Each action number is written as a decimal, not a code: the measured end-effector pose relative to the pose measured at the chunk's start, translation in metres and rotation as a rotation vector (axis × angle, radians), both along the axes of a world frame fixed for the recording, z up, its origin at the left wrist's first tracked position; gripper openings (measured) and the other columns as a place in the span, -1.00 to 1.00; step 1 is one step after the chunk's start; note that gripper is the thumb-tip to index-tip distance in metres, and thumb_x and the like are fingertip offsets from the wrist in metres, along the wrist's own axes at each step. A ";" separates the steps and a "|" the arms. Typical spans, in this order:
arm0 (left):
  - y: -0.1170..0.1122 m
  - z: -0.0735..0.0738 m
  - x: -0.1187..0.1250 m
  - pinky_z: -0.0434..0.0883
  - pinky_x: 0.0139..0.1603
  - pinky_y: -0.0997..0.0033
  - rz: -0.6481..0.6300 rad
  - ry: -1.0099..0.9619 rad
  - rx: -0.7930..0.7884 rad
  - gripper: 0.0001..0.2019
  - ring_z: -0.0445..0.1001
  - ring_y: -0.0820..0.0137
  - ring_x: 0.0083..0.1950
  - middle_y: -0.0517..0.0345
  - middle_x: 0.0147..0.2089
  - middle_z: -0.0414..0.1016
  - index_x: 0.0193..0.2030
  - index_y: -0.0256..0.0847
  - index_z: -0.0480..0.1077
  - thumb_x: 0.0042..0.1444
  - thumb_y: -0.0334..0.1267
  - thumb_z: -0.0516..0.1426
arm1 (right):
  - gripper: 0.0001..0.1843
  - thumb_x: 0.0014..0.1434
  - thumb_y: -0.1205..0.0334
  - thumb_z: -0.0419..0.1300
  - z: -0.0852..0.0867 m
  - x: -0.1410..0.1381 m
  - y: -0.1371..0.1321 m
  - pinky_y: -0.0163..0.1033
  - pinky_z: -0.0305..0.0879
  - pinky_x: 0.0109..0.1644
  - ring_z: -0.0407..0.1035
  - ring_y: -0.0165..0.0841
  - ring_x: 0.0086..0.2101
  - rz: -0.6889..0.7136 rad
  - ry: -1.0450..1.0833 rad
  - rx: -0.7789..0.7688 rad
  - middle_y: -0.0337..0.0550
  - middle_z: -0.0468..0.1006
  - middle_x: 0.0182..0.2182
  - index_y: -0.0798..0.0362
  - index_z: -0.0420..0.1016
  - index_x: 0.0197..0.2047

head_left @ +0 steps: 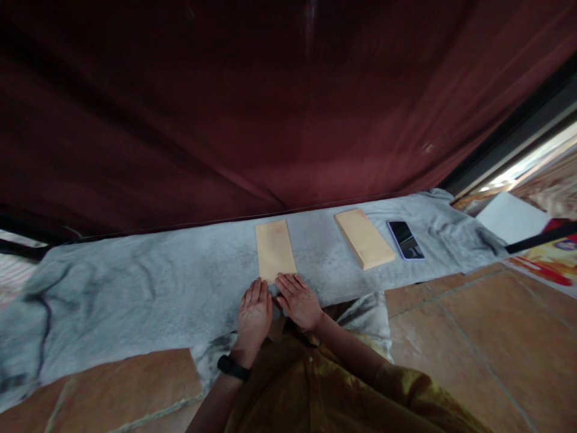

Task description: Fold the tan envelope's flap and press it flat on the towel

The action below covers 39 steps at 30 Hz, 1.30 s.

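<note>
A single tan paper envelope [276, 249] lies flat on the grey cloth [193, 270] in front of me. My left hand [255, 305] rests flat at its near left corner, fingers stretched forward. At the near right corner lies my right hand [298, 299], palm down, its fingers out straight and angled to the left. The fingertips of both touch or nearly touch the envelope's near edge. Neither hand grips anything. To the right sits a thick stack of similar envelopes [364, 239], turned at a slant.
Right of the stack lies a phone [406, 240] with a dark screen. A dark red curtain [288, 120] hangs behind the cloth. Tiled floor [487, 331] shows on the near side. At the far right are a white sheet [512, 221] and colourful printed packaging [552, 260].
</note>
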<state>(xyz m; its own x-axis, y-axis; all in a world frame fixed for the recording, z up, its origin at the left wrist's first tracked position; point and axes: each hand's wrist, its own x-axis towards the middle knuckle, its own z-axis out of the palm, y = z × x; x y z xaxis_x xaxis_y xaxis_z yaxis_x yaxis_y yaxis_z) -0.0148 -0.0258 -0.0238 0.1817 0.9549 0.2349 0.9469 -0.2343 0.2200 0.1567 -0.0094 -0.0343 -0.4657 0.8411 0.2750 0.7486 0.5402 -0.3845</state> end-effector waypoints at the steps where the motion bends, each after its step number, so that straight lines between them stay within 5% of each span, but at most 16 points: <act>1: 0.001 0.000 -0.001 0.34 0.25 -0.01 -0.003 -0.014 -0.004 -0.57 0.38 0.03 0.28 -0.27 0.26 0.42 0.22 -0.36 0.39 0.31 -0.27 -0.06 | -0.49 0.44 0.12 0.05 -0.001 0.002 0.000 -0.02 -0.02 0.44 0.14 -0.24 0.32 -0.008 0.000 -0.001 -0.04 0.27 0.34 0.11 0.25 0.37; 9: 0.019 0.000 -0.005 0.40 0.17 0.04 0.114 -0.414 -0.046 -0.59 0.48 0.10 0.09 -0.17 0.07 0.53 0.17 -0.25 0.42 0.26 -0.20 0.02 | -0.47 0.41 0.14 0.08 -0.005 0.011 -0.003 0.01 -0.02 0.43 0.13 -0.23 0.33 -0.062 -0.020 -0.020 -0.03 0.25 0.35 0.09 0.23 0.38; 18: 0.045 0.005 -0.001 0.40 -0.30 0.38 0.444 -1.096 -0.282 -0.49 0.49 0.35 -0.38 0.21 -0.41 0.52 0.01 -0.22 0.46 -0.10 -0.07 0.27 | -0.50 0.41 0.21 0.04 -0.004 0.009 -0.002 0.00 0.03 0.42 0.20 -0.22 0.29 -0.106 0.017 -0.026 -0.05 0.31 0.32 0.08 0.25 0.37; 23: 0.052 0.016 0.012 0.23 -0.47 0.48 0.430 -1.283 -0.337 -0.75 0.28 0.50 -0.55 0.30 -0.59 0.35 -0.44 -0.22 0.42 -0.17 -0.10 0.28 | -0.53 0.37 0.27 0.08 0.004 0.001 0.006 -0.04 0.11 0.39 0.27 -0.19 0.23 -0.141 0.013 -0.025 0.00 0.38 0.27 0.11 0.33 0.32; 29: 0.051 0.044 0.040 0.18 -0.50 0.50 0.336 -1.284 -0.320 -0.82 0.22 0.53 -0.54 0.31 -0.59 0.29 -0.52 -0.19 0.35 -0.10 -0.19 0.25 | -0.57 0.36 0.31 0.05 0.025 -0.004 0.019 -0.11 0.40 0.09 0.48 -0.14 0.00 -0.310 0.021 -0.124 0.06 0.44 0.21 0.07 0.37 0.27; 34: 0.048 0.063 0.063 0.35 -0.35 0.48 0.228 -1.331 -0.332 -0.71 0.43 0.45 -0.36 0.20 -0.39 0.47 -0.32 -0.20 0.44 0.00 0.00 0.26 | -0.71 0.33 0.28 0.04 0.031 0.011 0.030 -0.17 0.43 -0.10 0.55 -0.19 -0.24 -0.474 0.478 -0.294 -0.03 0.65 -0.12 0.01 0.58 -0.06; 37: 0.044 0.058 0.069 0.41 -0.29 0.45 0.289 -1.380 -0.339 -0.59 0.49 0.40 -0.27 0.12 -0.26 0.52 -0.19 -0.20 0.46 0.01 0.11 0.25 | -0.68 0.25 0.04 0.14 0.029 0.023 0.035 -0.19 0.44 -0.21 0.48 -0.26 -0.42 -0.582 1.056 -0.472 -0.17 0.55 -0.50 0.02 0.47 -0.46; 39: 0.040 0.049 0.072 0.43 -0.30 0.41 0.330 -1.429 -0.419 -0.52 0.51 0.38 -0.29 0.09 -0.28 0.53 -0.20 -0.23 0.45 -0.05 0.16 0.28 | -0.62 0.11 -0.10 0.25 0.027 0.028 0.034 -0.19 0.47 -0.25 0.44 -0.31 -0.47 -0.591 1.345 -0.564 -0.24 0.49 -0.55 0.01 0.37 -0.52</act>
<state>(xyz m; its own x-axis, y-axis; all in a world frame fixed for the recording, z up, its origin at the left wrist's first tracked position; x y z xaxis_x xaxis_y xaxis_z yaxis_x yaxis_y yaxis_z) 0.0575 0.0143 0.0251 -0.1836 0.9463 -0.2662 -0.1140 0.2485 0.9619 0.1842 0.0245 -0.0075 0.2711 0.9418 -0.1990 -0.2493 -0.1310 -0.9595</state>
